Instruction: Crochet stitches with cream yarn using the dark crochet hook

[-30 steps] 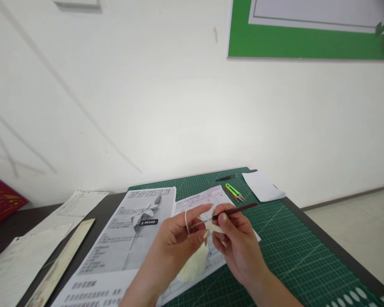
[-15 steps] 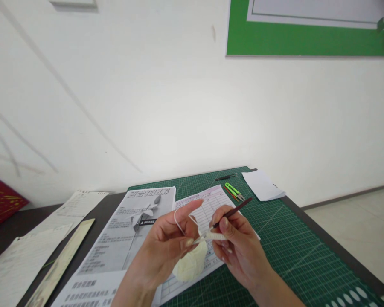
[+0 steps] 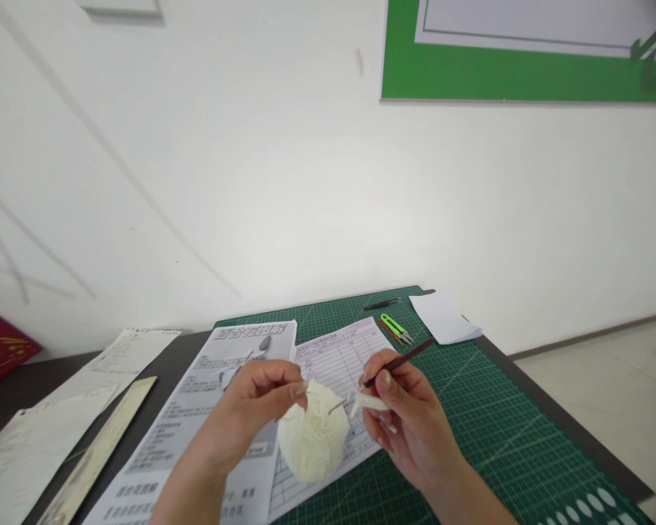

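My right hand [image 3: 407,408] grips a crochet hook with a dark brown handle [image 3: 404,359], its thin metal tip pointing left. The same fingers hold a small cream crocheted piece [image 3: 370,401] beside the hook. To the left, my left hand [image 3: 267,397] is closed in a pinch, with a thin bit of cream yarn showing at its fingertips. Just beyond and below these fingertips sits a cream ball of yarn [image 3: 314,441] on the papers. The hook's tip shows in front of the ball.
Under the hands lie a printed form [image 3: 339,350] and a picture sheet [image 3: 186,408] on a green cutting mat [image 3: 481,415]. Green thread snips [image 3: 394,326], tweezers [image 3: 381,304] and white paper [image 3: 445,318] lie behind. A ruler [image 3: 106,445] and handwritten sheets [image 3: 109,368] are at left.
My left hand has moved left, away from the crocheted piece, and its raised index finger has folded down; the yarn loop is off it. More of the ball shows. My right hand stays nearly still.
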Action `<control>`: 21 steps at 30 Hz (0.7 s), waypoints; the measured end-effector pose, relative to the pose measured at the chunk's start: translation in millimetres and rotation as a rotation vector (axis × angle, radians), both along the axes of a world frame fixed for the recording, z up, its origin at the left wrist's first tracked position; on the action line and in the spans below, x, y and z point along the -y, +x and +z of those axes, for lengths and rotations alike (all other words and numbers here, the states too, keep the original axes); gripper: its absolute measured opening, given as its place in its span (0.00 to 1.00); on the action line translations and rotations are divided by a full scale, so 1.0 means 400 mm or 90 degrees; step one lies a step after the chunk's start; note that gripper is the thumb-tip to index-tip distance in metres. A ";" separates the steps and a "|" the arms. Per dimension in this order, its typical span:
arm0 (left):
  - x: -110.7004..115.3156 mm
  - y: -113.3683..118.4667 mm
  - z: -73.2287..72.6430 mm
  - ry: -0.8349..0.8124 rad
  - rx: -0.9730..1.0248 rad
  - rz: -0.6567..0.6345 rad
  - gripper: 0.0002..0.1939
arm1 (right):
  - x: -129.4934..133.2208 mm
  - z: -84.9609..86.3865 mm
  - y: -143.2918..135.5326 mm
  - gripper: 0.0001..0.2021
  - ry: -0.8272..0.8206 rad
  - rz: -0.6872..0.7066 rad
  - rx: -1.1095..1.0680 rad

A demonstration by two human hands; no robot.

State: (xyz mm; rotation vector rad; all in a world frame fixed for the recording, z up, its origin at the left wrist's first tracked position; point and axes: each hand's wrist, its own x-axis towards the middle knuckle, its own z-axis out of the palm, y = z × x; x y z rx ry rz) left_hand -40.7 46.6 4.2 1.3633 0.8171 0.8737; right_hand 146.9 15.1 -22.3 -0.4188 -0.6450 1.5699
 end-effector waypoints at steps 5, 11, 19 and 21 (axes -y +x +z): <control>-0.005 -0.001 -0.010 -0.003 -0.126 -0.058 0.09 | -0.001 -0.005 0.006 0.07 0.005 0.030 -0.015; 0.013 0.006 -0.013 -0.020 -0.014 -0.237 0.24 | -0.002 -0.004 0.009 0.05 -0.028 0.047 -0.050; 0.028 0.030 -0.025 -0.061 0.383 -0.181 0.35 | -0.014 0.016 0.005 0.06 -0.047 0.077 -0.016; 0.023 0.015 -0.022 -0.074 0.404 -0.123 0.33 | -0.016 0.023 0.007 0.06 -0.044 0.090 0.008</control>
